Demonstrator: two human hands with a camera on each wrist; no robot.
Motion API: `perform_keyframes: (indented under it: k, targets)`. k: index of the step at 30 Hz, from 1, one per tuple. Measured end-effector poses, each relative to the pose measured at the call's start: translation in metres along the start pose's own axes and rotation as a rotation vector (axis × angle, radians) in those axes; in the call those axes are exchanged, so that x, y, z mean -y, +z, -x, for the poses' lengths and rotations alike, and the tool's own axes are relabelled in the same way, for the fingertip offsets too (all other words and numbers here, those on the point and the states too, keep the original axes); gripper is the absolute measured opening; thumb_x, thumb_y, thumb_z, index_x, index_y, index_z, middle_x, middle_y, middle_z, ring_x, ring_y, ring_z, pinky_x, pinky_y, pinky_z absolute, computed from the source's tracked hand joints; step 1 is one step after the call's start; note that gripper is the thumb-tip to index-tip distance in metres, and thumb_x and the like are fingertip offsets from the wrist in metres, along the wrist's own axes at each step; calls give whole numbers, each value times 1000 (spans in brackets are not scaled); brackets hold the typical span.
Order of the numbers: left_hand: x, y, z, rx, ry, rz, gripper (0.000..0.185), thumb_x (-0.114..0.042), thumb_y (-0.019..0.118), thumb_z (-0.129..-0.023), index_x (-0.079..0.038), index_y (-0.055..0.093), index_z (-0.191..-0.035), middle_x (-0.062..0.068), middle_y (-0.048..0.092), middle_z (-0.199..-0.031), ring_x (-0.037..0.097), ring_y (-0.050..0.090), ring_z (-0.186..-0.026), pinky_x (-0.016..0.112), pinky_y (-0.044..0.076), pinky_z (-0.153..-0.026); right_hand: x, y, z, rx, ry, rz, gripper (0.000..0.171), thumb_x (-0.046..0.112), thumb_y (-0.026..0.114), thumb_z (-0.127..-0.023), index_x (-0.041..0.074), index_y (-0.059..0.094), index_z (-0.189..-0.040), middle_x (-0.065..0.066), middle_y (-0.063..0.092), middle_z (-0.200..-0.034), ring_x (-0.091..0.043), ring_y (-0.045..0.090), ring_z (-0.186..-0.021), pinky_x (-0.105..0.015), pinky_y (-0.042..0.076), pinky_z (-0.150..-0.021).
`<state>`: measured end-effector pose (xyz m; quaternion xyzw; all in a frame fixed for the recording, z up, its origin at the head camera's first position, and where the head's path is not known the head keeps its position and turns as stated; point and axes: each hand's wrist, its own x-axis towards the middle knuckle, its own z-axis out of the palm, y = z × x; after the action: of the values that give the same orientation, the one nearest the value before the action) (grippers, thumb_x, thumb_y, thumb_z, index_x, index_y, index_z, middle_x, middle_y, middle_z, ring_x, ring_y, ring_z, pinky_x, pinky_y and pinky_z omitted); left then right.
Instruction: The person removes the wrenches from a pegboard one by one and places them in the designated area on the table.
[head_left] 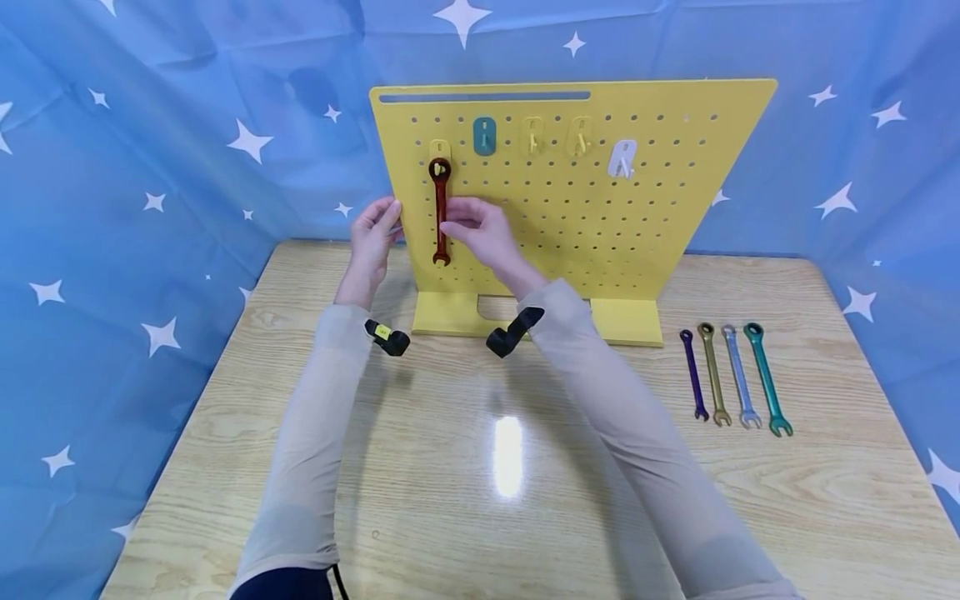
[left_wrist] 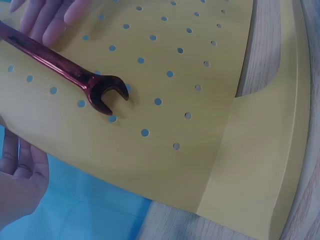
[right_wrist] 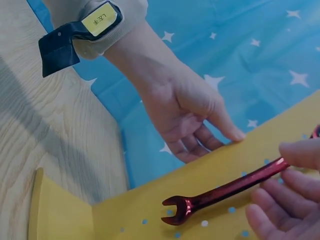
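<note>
A red combination wrench (head_left: 441, 212) hangs with its ring end up over a yellow hook (head_left: 440, 149) on the left of a yellow pegboard (head_left: 555, 225). Its open end points down. My right hand (head_left: 487, 237) is at the wrench's shaft, the thumb against it and the other fingers beside it, pinching it loosely. At the board's left edge, my left hand (head_left: 372, 242) holds on, thumb at the edge (right_wrist: 239, 134) and fingers partly behind the board. The left wrist view shows the wrench's open jaw lying close to the board's holes.
Further hooks line the board: a teal one (head_left: 484, 136), two yellow ones and a white one (head_left: 622, 158). On the table's right lie purple (head_left: 694, 375), gold (head_left: 714, 375), silver-blue (head_left: 741, 377) and green (head_left: 767, 379) wrenches. Blue star-patterned cloth (head_left: 180, 167) hangs around the table.
</note>
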<state>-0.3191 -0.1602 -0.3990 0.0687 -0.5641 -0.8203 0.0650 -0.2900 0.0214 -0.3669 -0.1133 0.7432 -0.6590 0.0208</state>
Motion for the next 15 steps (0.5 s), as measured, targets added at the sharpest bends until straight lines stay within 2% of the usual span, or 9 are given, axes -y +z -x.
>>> perform_keyframes:
  k: [8,15]
  targets:
    - [0,1,0,-6,-1,-12,9,-11,63,-90,-14,65,-82,0,63,-80,12,59,-73,24,50,-70,-2,9,0,-65,6,25,24,3,65,-87,-6,63,-109,-16,63,-100,-16,56,-85,-21,46,-76]
    - [-2,1,0,-6,-1,-15,8,-10,63,-90,-14,65,-82,0,63,-80,11,59,-73,24,50,-70,0,10,2,-85,14,12,17,3,63,-89,-7,64,-102,-10,63,-91,-10,52,-74,-19,43,-66]
